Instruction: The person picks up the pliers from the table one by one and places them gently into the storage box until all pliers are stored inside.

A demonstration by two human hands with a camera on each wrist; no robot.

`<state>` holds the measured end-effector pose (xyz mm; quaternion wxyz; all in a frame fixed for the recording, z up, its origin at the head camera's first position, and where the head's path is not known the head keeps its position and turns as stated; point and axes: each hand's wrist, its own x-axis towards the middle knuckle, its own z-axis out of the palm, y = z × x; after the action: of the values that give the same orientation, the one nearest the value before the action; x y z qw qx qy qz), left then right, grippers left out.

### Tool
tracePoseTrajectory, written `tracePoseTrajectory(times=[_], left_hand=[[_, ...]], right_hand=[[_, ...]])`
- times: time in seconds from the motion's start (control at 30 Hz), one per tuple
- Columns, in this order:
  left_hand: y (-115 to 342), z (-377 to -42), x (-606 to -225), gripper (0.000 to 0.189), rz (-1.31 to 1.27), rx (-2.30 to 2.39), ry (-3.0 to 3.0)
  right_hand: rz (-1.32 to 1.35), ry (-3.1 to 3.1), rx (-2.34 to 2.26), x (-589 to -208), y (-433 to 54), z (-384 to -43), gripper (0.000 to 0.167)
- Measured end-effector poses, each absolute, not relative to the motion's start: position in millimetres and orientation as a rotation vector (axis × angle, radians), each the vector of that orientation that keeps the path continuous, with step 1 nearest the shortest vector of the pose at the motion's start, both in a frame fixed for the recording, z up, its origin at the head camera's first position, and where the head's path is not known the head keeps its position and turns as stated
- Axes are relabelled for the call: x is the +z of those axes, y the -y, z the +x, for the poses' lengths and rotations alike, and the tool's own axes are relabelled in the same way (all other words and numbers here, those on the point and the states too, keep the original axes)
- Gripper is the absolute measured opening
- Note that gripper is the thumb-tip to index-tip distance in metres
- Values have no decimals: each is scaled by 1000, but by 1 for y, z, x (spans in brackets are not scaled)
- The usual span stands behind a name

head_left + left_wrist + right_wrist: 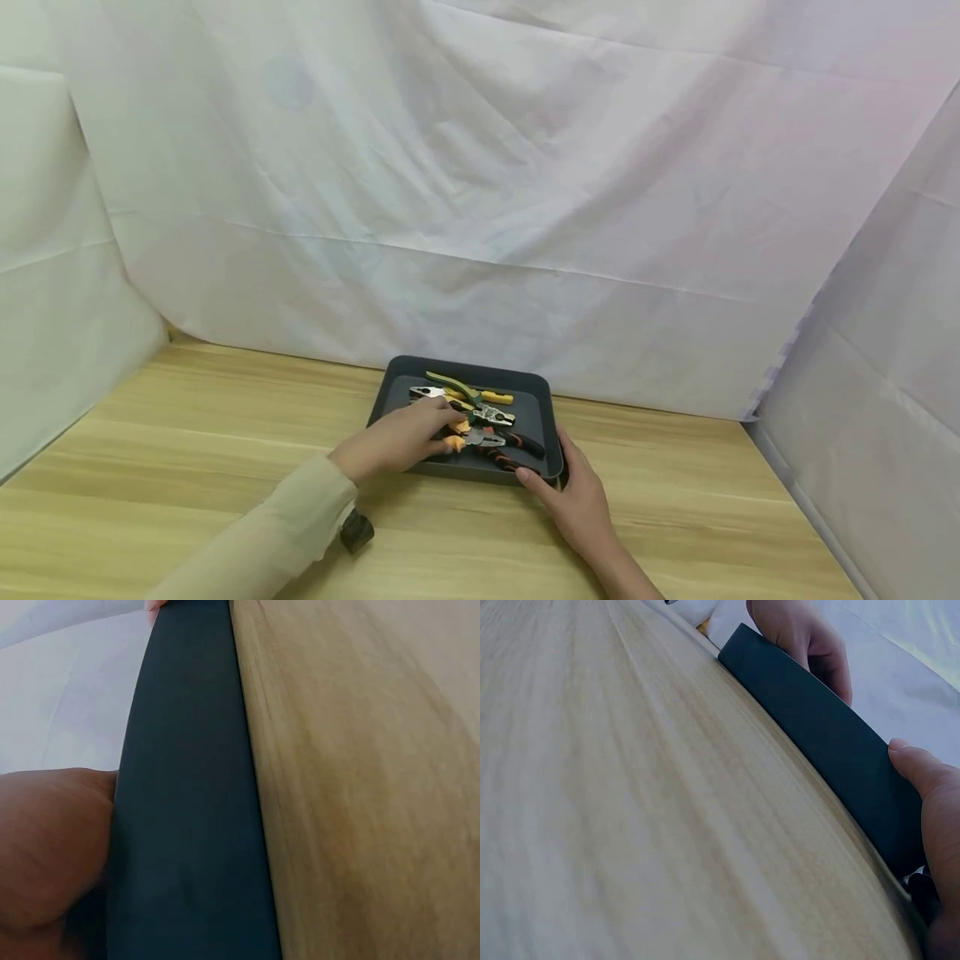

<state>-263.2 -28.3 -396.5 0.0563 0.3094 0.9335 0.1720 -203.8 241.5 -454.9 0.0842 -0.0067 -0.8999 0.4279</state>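
A dark grey tray (468, 474) holds several pairs of pliers. In the head view my left hand (408, 435) reaches over the tray's left side and grips the orange handles of a pair of pliers (483, 437), their metal head pointing right. My right hand (581, 497) holds the tray's front right corner, thumb on the rim and fingers along the outer side. Beneath the orange-handled pair lie pliers with black-and-red handles (525, 444). Behind it are green-handled pliers (457, 385) and yellow-handled pliers (495, 397). The tray wall hides the pliers in both wrist views.
The tray stands on a wood-grain table (225, 442), near its back edge. A white cloth (480, 208) hangs close behind it, with more cloth at both sides. A small black device (356, 531) sits at the left wrist.
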Motion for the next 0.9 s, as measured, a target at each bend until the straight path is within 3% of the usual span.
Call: tracePoseTrajectory(times=[0.9], left_hand=[[11,-263,-399,42,992,410,-2893]], right_hand=[[-55,2735,1341,-449,-261,-200,96]])
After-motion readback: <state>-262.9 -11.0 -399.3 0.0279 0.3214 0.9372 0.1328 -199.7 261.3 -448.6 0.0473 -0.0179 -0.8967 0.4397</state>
